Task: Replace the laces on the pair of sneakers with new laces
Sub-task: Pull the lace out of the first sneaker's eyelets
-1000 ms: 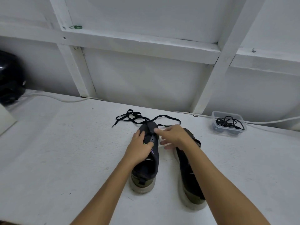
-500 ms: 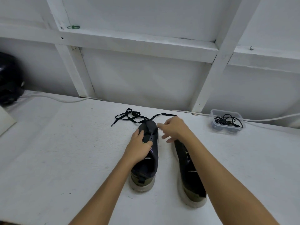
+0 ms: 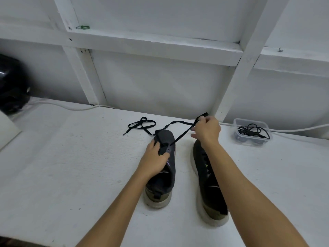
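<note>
Two dark sneakers with pale soles stand side by side on the white table, toes pointing away from me. My left hand (image 3: pixel 154 159) holds the left sneaker (image 3: pixel 163 175) over its tongue and eyelets. A black lace (image 3: pixel 179 135) runs taut from an eyelet up to my right hand (image 3: pixel 206 130), which pinches it above and beyond the toe of the right sneaker (image 3: pixel 208 184). The lace's other end lies looped on the table behind the left shoe. My right forearm covers part of the right sneaker.
A small clear plastic tub (image 3: pixel 252 132) with black laces inside sits at the back right. A white cable (image 3: pixel 71 106) runs along the wall. A black rounded object (image 3: pixel 12 86) is at the far left, and a white-framed wall stands close behind.
My right hand has moved up and to the right, away from the left shoe's eyelets, drawing the black lace out taut. My left hand has stayed on the left sneaker.
</note>
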